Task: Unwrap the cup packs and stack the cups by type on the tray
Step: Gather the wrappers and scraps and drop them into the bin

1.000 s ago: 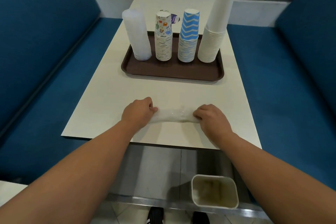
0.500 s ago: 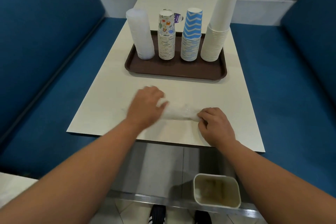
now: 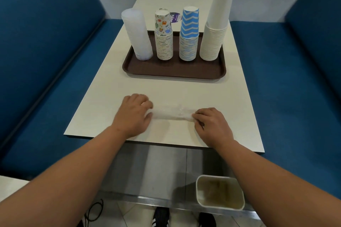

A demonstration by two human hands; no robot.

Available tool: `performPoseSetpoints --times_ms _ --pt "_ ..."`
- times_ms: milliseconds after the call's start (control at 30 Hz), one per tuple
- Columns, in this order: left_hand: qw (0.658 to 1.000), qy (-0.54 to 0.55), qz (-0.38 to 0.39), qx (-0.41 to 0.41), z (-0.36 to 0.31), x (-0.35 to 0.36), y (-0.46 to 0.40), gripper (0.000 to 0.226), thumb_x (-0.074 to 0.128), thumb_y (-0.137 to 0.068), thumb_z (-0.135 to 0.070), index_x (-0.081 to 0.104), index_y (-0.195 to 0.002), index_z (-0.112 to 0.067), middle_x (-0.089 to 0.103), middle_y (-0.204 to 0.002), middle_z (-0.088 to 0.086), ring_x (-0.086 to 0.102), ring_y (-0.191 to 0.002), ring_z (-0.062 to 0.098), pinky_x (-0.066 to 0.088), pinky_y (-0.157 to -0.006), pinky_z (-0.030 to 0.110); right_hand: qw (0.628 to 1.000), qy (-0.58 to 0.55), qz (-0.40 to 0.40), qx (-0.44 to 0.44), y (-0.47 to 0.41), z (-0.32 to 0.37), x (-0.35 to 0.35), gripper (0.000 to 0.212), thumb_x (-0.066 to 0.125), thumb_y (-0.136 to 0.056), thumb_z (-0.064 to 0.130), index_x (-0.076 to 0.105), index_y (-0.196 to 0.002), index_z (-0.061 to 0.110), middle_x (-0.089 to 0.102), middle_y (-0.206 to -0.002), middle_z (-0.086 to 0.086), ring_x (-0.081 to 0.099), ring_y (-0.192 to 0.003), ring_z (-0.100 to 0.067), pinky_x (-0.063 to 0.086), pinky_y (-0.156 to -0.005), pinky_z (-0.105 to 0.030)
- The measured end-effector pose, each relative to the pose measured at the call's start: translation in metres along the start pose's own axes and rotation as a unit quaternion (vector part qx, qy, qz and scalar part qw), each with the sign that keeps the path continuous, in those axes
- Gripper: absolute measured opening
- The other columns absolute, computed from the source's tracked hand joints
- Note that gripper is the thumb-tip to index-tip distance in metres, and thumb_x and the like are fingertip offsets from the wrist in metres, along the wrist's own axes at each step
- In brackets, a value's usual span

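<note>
Near the counter [image 3: 114, 97] edge, both hands gripping the empty clear wrapper [image 3: 172, 113], left hand [image 3: 133, 114], right hand [image 3: 212, 125]; 4 stacks done, binning likely next.

We seem to be seated in a booth of a cafeteria or fast-food eatery. A long pale laminate table [image 3: 166, 86] runs away from us between two blue upholstered benches, one on the left [image 3: 46, 64] and one on the right [image 3: 295, 72]. On the far half of the table we see a brown plastic serving tray [image 3: 173, 72] loaded with stacks of disposable cups. Near us, below the table edge, stands a small cream waste bin [image 3: 220, 192] on a tiled floor [image 3: 129, 212].
</note>
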State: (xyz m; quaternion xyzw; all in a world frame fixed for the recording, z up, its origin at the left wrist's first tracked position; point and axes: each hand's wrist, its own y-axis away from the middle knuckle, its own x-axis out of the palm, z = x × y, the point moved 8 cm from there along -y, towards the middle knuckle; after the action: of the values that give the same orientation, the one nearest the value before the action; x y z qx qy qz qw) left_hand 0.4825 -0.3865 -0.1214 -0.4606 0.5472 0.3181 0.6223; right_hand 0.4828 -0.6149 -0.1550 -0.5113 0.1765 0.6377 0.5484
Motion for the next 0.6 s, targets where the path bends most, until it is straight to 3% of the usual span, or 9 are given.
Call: performPoseSetpoints --times_ms 67,133,200,233,367,433,500,600 --pt "0.998 0.048 -0.027 0.042 -0.041 -0.001 -0.006 0.047 0.043 -0.089 -0.037 0.064 -0.118 -0.008 0.059 -0.129 0.013 0.05 -0.123 0.032 0.038 -0.104 0.043 1.0 0.0 -0.003 -0.007 0.0 0.001 0.0 0.019 0.07 -0.081 0.011 0.078 -0.098 0.01 0.073 -0.098 -0.004 0.064 -0.085 -0.03 0.055 -0.078 -0.041" --pt "0.993 0.061 0.086 0.059 -0.078 0.027 -0.003 0.071 0.022 -0.093 -0.051 0.033 -0.149 -0.01 0.024 -0.159 0.009 0.019 -0.147 0.024 0.015 -0.121 0.039 1.0 0.0 -0.005 -0.004 0.0 0.0 0.0 0.017 0.07 -0.082 0.011 0.078 -0.097 0.011 0.073 -0.098 -0.003 0.063 -0.087 -0.03 0.054 -0.078 -0.041" --pt "0.977 0.042 0.208 0.014 -0.077 0.056 0.015 0.08 -0.002 -0.088 -0.06 -0.001 -0.155 -0.017 -0.009 -0.163 0.001 -0.011 -0.149 0.014 -0.008 -0.121 0.032 1.0 0.001 -0.004 0.005 0.001 -0.002 0.0 0.017 0.072 -0.082 0.01 0.078 -0.098 0.011 0.073 -0.1 -0.003 0.063 -0.089 -0.029 0.054 -0.08 -0.041" --pt "0.975 0.033 0.22 -0.006 -0.067 0.061 0.023 0.082 -0.009 -0.084 -0.061 -0.007 -0.154 -0.018 -0.014 -0.162 0.0 -0.018 -0.146 0.011 -0.012 -0.119 0.031 1.0 0.0 0.0 0.006 0.002 -0.002 0.001 0.018 0.072 -0.082 0.009 0.078 -0.099 0.011 0.073 -0.1 -0.003 0.063 -0.09 -0.029 0.054 -0.081 -0.041" --pt "0.973 0.004 0.215 -0.084 -0.018 0.054 0.041 0.089 -0.016 -0.077 -0.059 -0.007 -0.154 -0.014 -0.015 -0.162 0.002 -0.02 -0.146 0.013 -0.016 -0.117 0.029 1.0 0.015 0.0 -0.001 0.003 0.002 0.0 0.018 0.075 -0.08 0.008 0.078 -0.097 0.01 0.073 -0.097 -0.004 0.062 -0.084 -0.03 0.053 -0.077 -0.04" --pt "0.978 -0.016 0.176 -0.111 -0.017 0.04 0.038 0.089 -0.014 -0.079 -0.058 -0.004 -0.153 -0.009 -0.013 -0.162 0.006 -0.017 -0.148 0.019 -0.018 -0.117 0.031 1.0 0.029 0.01 0.006 0.006 0.007 -0.001 0.016 0.072 -0.079 0.014 0.078 -0.094 0.012 0.071 -0.093 -0.004 0.061 -0.077 -0.031 0.052 -0.071 -0.04" --pt "0.986 0.006 0.147 -0.073 -0.046 0.03 0.028 0.089 -0.006 -0.083 -0.061 -0.001 -0.154 -0.007 -0.009 -0.162 0.008 -0.015 -0.148 0.021 -0.019 -0.117 0.031 0.998 0.056 0.031 0.003 0.01 0.018 -0.002 0.019 0.065 -0.077 0.025 0.079 -0.087 0.016 0.069 -0.087 -0.001 0.06 -0.071 -0.029 0.049 -0.068 -0.038" --pt "0.984 0.022 0.169 0.04 -0.102 0.039 0.024 0.091 0.014 -0.087 -0.07 0.009 -0.155 -0.01 0.006 -0.163 0.007 -0.002 -0.15 0.023 -0.005 -0.12 0.036 0.99 0.078 0.114 0.003 0.011 0.038 0.001 0.03 0.051 -0.089 0.037 0.078 -0.088 0.024 0.068 -0.087 0.003 0.061 -0.08 -0.021 0.041 -0.08 -0.037"
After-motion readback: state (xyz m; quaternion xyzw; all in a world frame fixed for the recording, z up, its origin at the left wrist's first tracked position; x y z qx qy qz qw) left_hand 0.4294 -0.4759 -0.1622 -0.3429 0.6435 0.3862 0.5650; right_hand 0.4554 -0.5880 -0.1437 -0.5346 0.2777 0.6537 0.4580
